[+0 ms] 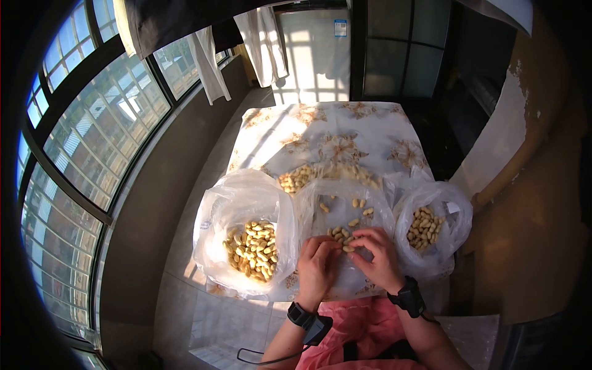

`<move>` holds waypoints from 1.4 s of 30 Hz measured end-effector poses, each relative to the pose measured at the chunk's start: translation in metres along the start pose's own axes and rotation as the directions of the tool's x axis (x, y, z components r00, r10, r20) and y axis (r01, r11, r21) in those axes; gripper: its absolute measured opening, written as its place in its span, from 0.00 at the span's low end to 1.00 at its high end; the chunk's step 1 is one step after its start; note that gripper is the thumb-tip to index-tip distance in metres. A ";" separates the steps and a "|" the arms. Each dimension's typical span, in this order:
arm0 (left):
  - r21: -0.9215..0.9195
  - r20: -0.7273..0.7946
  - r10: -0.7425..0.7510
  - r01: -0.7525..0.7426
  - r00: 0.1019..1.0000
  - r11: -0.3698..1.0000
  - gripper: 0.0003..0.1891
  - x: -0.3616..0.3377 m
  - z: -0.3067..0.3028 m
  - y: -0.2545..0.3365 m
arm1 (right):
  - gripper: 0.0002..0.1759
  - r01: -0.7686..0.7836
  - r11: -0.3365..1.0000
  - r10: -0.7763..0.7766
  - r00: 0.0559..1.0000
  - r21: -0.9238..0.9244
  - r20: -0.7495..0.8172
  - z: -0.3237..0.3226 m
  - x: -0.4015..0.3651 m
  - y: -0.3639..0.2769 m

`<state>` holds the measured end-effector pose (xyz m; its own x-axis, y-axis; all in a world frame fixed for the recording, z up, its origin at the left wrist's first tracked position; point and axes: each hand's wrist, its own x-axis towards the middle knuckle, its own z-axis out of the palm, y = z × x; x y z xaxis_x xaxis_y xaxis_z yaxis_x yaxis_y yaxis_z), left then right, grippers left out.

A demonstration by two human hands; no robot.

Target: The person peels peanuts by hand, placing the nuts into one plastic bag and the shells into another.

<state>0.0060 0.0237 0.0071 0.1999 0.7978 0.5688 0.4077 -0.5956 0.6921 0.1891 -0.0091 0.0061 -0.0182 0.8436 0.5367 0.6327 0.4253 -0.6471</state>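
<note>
Head view: peanuts (253, 250) in left bag (208, 231); left hand (317, 265), fingers curled at central peanut pile (338, 234), grip unclear; right hand (381, 265) bent opposite, grip unclear; light, low fingertip pinches probably suit; right bag (459, 225) holds more.

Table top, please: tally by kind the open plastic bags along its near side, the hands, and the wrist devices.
Open plastic bags: 3 (left bag, middle bag, right bag)
Hands: 2 (left hand, right hand)
Wrist devices: 2 (left device, right device)
Total: 7
</note>
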 end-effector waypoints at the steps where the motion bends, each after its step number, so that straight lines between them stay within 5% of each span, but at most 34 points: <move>1: -0.004 0.003 -0.004 0.004 1.000 1.000 0.08 0.000 0.000 0.001 | 0.13 0.002 1.000 -0.002 1.000 0.006 -0.004 0.000 0.000 0.000; 42: 0.007 0.074 0.011 -0.012 0.997 1.000 0.17 0.001 -0.004 0.002 | 0.12 0.021 1.000 -0.021 1.000 0.021 0.000 0.000 0.001 0.002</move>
<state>0.0041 0.0230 0.0110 0.2693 0.7960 0.5421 0.4118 -0.6040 0.6823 0.1900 -0.0078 0.0052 -0.0316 0.8346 0.5500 0.6155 0.4498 -0.6472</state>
